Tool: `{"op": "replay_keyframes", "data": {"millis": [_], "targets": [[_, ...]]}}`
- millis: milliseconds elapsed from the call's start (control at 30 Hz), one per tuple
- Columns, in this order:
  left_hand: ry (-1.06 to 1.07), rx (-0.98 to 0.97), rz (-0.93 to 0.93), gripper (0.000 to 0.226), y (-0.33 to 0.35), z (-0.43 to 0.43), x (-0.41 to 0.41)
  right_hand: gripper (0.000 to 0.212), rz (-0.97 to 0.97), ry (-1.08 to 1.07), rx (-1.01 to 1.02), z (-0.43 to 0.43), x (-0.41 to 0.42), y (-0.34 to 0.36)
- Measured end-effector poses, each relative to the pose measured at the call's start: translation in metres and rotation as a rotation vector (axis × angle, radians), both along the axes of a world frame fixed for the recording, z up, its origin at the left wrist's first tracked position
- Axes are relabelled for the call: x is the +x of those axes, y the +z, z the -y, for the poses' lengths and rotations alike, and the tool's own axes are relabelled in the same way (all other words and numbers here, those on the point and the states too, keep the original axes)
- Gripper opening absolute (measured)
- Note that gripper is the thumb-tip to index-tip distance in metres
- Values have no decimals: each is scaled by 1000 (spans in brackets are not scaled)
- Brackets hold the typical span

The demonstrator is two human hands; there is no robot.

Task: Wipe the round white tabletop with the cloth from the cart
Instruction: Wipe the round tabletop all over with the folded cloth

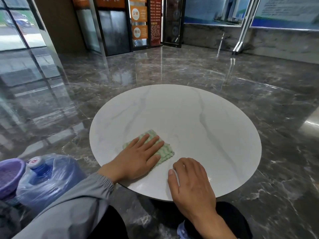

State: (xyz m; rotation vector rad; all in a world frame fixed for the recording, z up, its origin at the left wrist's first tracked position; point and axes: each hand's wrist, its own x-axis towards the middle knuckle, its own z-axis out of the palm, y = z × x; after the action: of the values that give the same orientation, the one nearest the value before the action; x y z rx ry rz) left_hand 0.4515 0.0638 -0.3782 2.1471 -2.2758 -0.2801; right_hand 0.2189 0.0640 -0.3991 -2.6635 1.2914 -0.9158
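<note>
Two hands on the tabletop [198, 121]: left hand [138, 157], fingers flat, presses the cloth [165, 152] at lower centre; right hand [191, 183] braces, holding nothing. Recommend overlapping strokes with even pressure toward the upper rim.

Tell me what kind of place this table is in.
Probably a building lobby or entrance hall: polished dark marble floor, glass wall on the left, orange signboards at the back.

Daylight from left windows [15, 28] glares on glossy floor [172, 69]; edges bow, sharp focus
</note>
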Motion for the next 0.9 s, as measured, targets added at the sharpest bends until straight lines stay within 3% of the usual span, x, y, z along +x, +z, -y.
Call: {"op": "replay_keyframes", "data": {"millis": [100, 233, 433, 567, 733, 833, 900], "targets": [[40, -8, 7, 64, 0, 1, 27, 26, -17, 5, 18, 0, -1, -1], [170, 37, 61, 114, 3, 41, 76, 26, -12, 11, 36, 2, -1, -2], [151, 97, 85, 60, 13, 107, 51, 20, 6, 22, 138, 8, -2, 3], [-42, 84, 48, 60, 16, 137, -14, 19, 63, 30, 197, 17, -7, 5], [-291, 109, 35, 60, 15, 156, -72, 16, -40, 41, 127, 29, -8, 8], [-270, 105, 34, 61, 15, 171, -44, 18, -42, 1, 72, 44, 0, 10], [-144, 109, 26, 61, 18, 183, -7, 19, -45, -19, 40, 53, 7, 11]]}}
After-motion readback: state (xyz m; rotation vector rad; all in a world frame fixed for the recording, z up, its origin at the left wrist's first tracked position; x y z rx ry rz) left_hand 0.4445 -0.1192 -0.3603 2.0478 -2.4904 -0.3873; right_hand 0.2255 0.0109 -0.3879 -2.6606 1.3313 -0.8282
